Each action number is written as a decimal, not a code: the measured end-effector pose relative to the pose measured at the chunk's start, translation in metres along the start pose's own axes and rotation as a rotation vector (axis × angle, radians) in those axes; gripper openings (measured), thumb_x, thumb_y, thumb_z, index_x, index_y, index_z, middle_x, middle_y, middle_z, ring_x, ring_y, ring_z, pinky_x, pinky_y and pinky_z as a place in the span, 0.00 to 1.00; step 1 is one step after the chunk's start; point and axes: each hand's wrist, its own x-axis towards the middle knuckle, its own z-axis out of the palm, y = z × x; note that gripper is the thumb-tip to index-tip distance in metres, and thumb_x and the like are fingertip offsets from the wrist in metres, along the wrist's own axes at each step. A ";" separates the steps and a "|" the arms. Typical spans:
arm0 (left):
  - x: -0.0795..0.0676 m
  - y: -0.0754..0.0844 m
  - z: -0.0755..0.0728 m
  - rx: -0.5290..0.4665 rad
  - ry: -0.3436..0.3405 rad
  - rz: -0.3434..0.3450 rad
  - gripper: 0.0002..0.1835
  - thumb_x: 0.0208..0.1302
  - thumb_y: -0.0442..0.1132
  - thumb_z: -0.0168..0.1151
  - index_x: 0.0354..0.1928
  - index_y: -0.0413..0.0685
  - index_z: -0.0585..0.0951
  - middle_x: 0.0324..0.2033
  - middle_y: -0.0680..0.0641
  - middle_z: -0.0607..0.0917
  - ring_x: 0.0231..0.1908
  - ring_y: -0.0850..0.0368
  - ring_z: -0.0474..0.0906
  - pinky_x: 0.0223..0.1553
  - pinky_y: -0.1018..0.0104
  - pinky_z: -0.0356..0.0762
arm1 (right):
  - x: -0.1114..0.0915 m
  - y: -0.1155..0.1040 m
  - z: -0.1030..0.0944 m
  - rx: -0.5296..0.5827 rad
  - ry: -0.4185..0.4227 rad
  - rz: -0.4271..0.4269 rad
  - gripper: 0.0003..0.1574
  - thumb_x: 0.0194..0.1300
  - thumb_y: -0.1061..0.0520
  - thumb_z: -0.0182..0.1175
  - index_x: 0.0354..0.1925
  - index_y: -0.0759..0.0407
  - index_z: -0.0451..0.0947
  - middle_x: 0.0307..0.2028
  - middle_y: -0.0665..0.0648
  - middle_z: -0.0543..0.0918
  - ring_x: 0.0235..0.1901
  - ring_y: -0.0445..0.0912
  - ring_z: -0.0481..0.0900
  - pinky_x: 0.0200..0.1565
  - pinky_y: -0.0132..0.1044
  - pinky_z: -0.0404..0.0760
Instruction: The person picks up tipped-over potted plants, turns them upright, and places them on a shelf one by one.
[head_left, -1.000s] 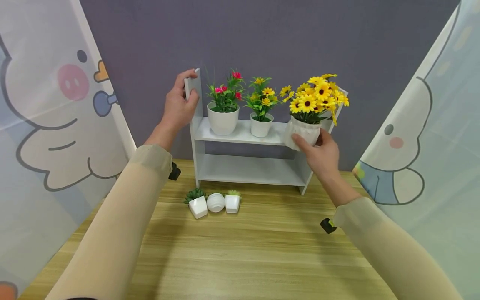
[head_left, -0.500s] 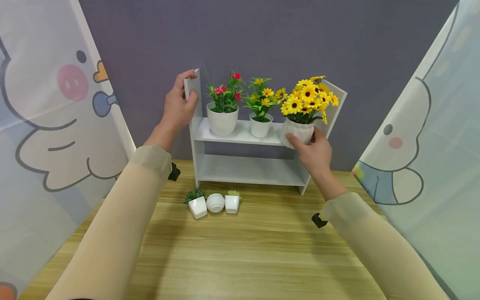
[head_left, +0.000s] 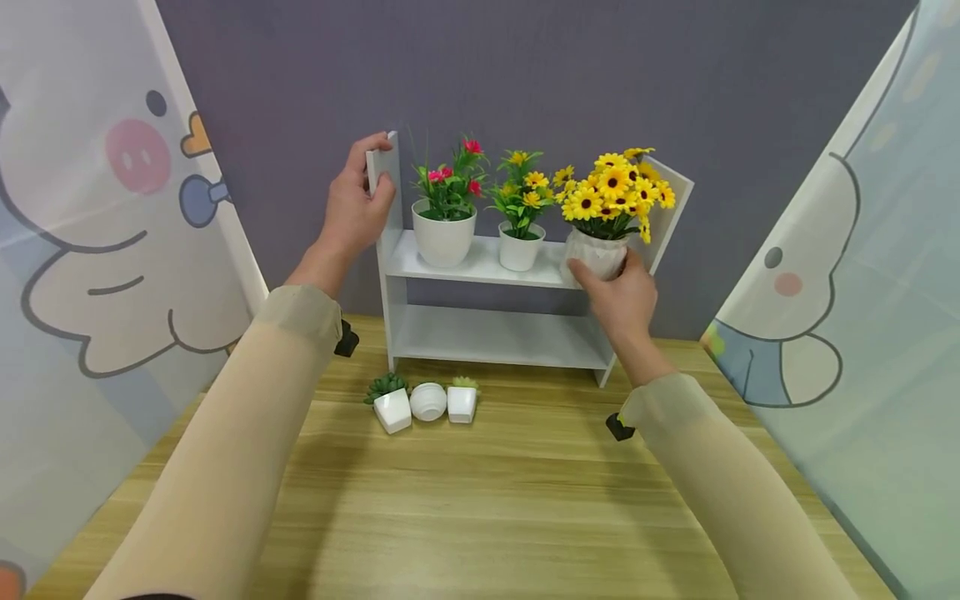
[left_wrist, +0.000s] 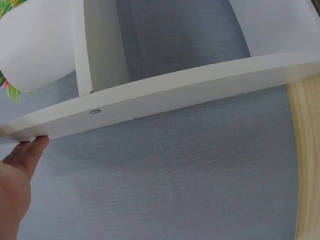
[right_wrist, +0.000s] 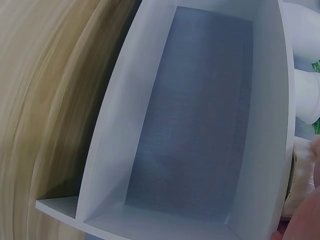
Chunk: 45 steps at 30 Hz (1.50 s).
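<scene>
My left hand (head_left: 352, 204) grips the upper left side panel (head_left: 378, 171) of a small white two-tier shelf (head_left: 495, 335), thumb on the inner face. In the left wrist view, its fingers (left_wrist: 35, 152) lie against the panel's outer face. My right hand (head_left: 628, 300) holds a whitish, wrinkled pot (head_left: 597, 252) of yellow daisy-like flowers (head_left: 611, 190) at the right end of the upper tier. The pot appears to rest on that tier; in the right wrist view, the hand partly hides the pot (right_wrist: 298, 175).
On the upper tier stand a white pot with red flowers (head_left: 444, 237) and a smaller pot with yellow flowers (head_left: 519, 250). Three little white succulent pots (head_left: 428, 403) lie tipped over on the wooden table (head_left: 465, 508) before the shelf. A grey wall (head_left: 525, 67) rises behind.
My right hand has moved the yellow flower pot leftward, onto the right end of the upper tier. The left hand keeps its grip on the side panel. The camera view shifts slightly.
</scene>
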 end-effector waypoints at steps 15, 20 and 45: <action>0.000 0.001 0.000 0.005 -0.006 -0.004 0.26 0.84 0.43 0.44 0.79 0.61 0.67 0.81 0.52 0.72 0.53 0.44 0.82 0.44 0.60 0.72 | 0.005 -0.002 0.015 -0.046 0.130 0.020 0.59 0.60 0.23 0.73 0.72 0.61 0.75 0.64 0.65 0.86 0.64 0.63 0.83 0.74 0.61 0.70; 0.000 0.000 -0.001 0.004 -0.008 0.000 0.26 0.85 0.43 0.44 0.80 0.61 0.67 0.79 0.46 0.74 0.49 0.44 0.80 0.42 0.59 0.71 | 0.006 -0.002 0.023 -0.050 0.175 0.031 0.59 0.60 0.24 0.74 0.73 0.60 0.74 0.64 0.65 0.85 0.64 0.63 0.82 0.75 0.61 0.68; 0.000 -0.001 0.000 -0.007 -0.007 -0.002 0.26 0.84 0.43 0.45 0.80 0.61 0.67 0.79 0.45 0.75 0.57 0.43 0.83 0.46 0.57 0.74 | 0.001 -0.001 0.031 0.003 0.167 0.077 0.64 0.64 0.27 0.72 0.79 0.62 0.60 0.72 0.67 0.72 0.72 0.64 0.67 0.78 0.59 0.58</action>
